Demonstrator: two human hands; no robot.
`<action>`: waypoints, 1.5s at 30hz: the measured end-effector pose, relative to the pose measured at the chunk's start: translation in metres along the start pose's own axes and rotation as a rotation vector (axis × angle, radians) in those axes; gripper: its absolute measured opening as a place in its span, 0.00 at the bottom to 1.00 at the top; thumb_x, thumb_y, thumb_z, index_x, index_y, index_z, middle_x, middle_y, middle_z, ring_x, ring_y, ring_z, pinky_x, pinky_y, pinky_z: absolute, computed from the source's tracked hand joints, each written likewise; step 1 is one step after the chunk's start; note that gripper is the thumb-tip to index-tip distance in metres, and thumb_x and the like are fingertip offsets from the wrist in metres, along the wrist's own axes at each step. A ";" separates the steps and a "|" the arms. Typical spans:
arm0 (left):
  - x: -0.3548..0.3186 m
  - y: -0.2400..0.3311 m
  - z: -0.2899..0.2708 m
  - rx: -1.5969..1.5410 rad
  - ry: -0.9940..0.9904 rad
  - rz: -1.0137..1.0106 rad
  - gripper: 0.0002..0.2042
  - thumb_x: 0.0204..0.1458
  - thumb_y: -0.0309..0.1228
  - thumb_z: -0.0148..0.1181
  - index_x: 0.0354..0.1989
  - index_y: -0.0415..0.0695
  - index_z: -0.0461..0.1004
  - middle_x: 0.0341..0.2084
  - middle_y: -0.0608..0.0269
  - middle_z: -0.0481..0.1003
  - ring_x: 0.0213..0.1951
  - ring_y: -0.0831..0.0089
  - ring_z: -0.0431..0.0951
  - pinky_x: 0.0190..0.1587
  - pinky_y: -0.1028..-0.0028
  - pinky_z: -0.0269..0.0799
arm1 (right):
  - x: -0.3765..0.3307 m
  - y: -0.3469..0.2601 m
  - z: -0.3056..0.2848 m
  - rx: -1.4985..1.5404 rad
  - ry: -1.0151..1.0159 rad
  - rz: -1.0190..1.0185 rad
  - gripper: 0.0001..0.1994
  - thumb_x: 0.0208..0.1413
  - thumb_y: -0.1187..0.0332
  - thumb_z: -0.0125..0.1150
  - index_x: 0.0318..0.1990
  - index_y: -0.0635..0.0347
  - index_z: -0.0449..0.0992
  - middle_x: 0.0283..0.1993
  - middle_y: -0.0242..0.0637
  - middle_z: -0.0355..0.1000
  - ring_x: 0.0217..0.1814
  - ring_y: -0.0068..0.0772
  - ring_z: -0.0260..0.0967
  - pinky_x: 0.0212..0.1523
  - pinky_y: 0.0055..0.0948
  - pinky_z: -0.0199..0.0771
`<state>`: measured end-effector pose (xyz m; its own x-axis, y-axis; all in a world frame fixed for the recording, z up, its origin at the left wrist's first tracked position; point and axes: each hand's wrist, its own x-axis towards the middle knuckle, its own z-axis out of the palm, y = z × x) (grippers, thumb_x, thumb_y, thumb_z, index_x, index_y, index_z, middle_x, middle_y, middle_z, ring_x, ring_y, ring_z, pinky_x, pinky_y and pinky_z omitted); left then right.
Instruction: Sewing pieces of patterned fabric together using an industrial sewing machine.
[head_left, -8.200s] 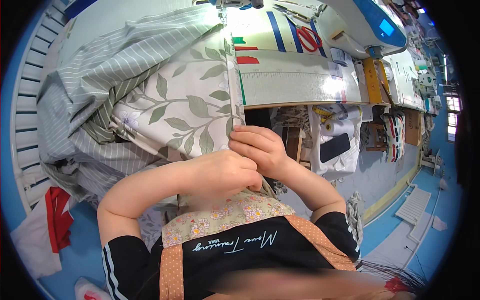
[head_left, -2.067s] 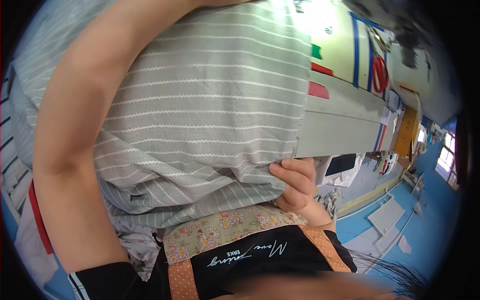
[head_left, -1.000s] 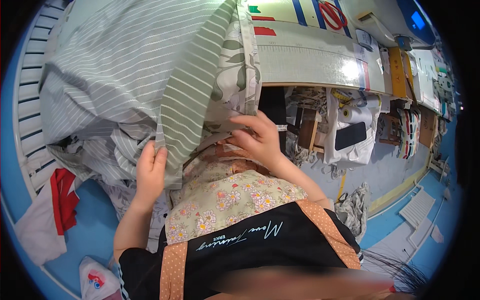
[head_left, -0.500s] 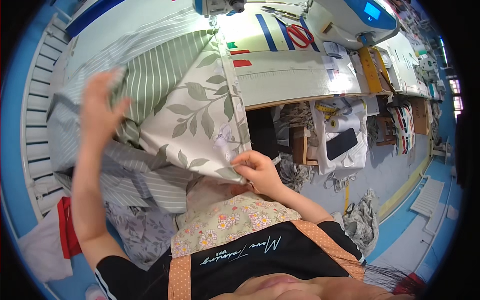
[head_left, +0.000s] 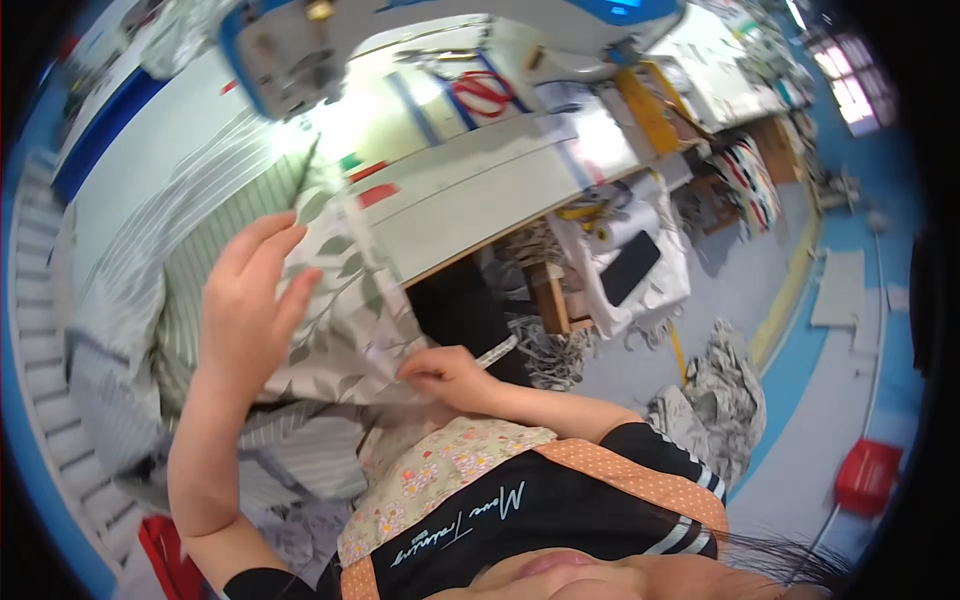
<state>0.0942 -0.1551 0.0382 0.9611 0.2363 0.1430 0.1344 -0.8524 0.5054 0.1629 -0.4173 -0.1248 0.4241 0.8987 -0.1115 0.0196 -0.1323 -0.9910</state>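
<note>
A leaf-printed cream fabric [head_left: 345,330] runs from under the sewing machine head [head_left: 290,60] down toward my lap. Its striped green-grey part [head_left: 205,255] spreads over the left of the table. My left hand [head_left: 250,300] is over the fabric with fingers and thumb apart, holding nothing; whether it touches the cloth is unclear. At the fabric's lower right edge, my right hand [head_left: 452,380] has its fingers curled and pinched on the cloth. The needle area is washed out by the lamp's glare.
Red scissors [head_left: 483,93] lie on the table behind the fabric. Below the table edge hangs a white cloth-lined tray [head_left: 625,317] with a dark phone [head_left: 630,268] and a thread spool [head_left: 625,225]. Crumpled fabric [head_left: 715,400] lies on the floor at right.
The view has turned and shifted, bringing the machine head further into sight. My left hand has moved right, from the striped part to over the leaf print. My right hand still pinches the edge.
</note>
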 end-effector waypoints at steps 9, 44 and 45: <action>0.029 -0.009 0.081 0.194 0.033 0.238 0.39 0.44 0.37 0.70 0.64 0.31 0.62 0.64 0.43 0.64 0.67 0.46 0.62 0.68 0.56 0.60 | 0.010 -0.012 -0.092 -0.748 -0.049 -0.193 0.07 0.52 0.73 0.63 0.39 0.59 0.82 0.36 0.44 0.77 0.41 0.49 0.76 0.42 0.38 0.76; 0.034 -0.009 0.082 0.312 -0.032 0.181 0.35 0.53 0.40 0.60 0.68 0.36 0.60 0.68 0.44 0.61 0.69 0.43 0.59 0.70 0.51 0.55 | -0.070 0.081 -0.307 -0.781 1.324 0.048 0.06 0.55 0.71 0.66 0.35 0.65 0.81 0.32 0.42 0.77 0.32 0.36 0.74 0.35 0.29 0.73; 0.034 -0.008 0.082 0.315 -0.038 0.190 0.35 0.53 0.39 0.60 0.68 0.36 0.60 0.68 0.44 0.61 0.69 0.43 0.59 0.70 0.51 0.55 | -0.070 0.066 -0.307 -0.759 1.371 0.014 0.06 0.54 0.72 0.66 0.36 0.65 0.82 0.32 0.42 0.77 0.32 0.36 0.74 0.36 0.29 0.73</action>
<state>0.1459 -0.1780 -0.0307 0.9834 0.0473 0.1749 0.0143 -0.9825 0.1855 0.4124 -0.6178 -0.1600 0.8886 -0.1001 0.4477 0.2632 -0.6879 -0.6764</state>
